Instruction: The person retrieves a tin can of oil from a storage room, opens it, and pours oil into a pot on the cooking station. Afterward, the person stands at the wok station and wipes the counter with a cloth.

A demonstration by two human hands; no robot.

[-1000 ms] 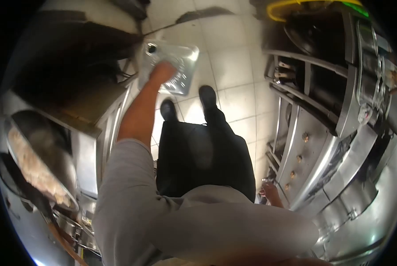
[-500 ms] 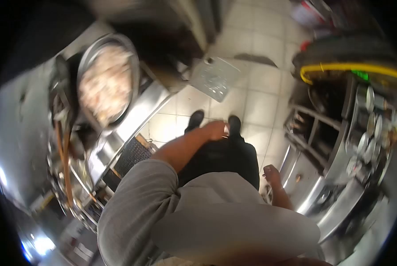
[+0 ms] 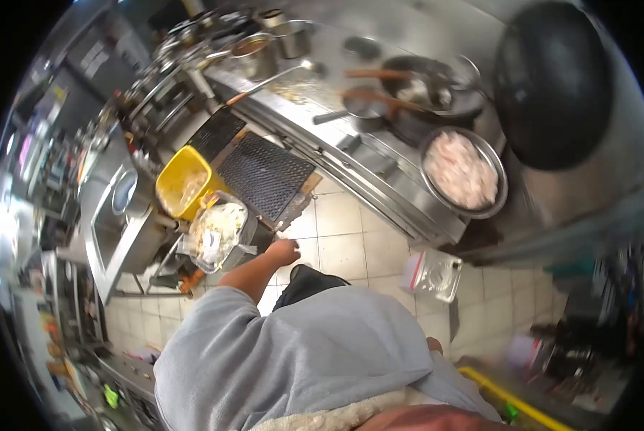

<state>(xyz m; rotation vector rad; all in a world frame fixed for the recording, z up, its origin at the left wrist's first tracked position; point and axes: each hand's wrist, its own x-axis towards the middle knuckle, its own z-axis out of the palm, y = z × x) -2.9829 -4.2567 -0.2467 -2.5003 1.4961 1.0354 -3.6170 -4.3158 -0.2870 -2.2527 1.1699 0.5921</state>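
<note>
My left hand [image 3: 284, 251] hangs low over the tiled floor with its fingers curled closed; whatever may be inside them is hidden. Close by on its left stands a clear plastic-lined bin [image 3: 221, 233] filled with pale scraps. Behind that bin is a yellow bucket [image 3: 185, 183] with residue inside. Only a small patch of my right hand [image 3: 435, 345] shows past the edge of my grey top, and its fingers are out of sight. A large metal bowl [image 3: 504, 188] heaped with pale raw meat [image 3: 460, 169] sits on the stove counter ahead to the right.
A black wok [image 3: 552, 86] leans beside the bowl. Pans and wooden handles [image 3: 379, 74] crowd the burners. Black perforated mats [image 3: 264, 172] lie along the counter's foot. A clear lidded container [image 3: 437, 276] is on the floor at right. A metal sink [image 3: 95, 215] stands left.
My view and body have turned left, so the meat bowl has shifted from left to right. The bins and sink have come into view, and my right hand is now mostly hidden.
</note>
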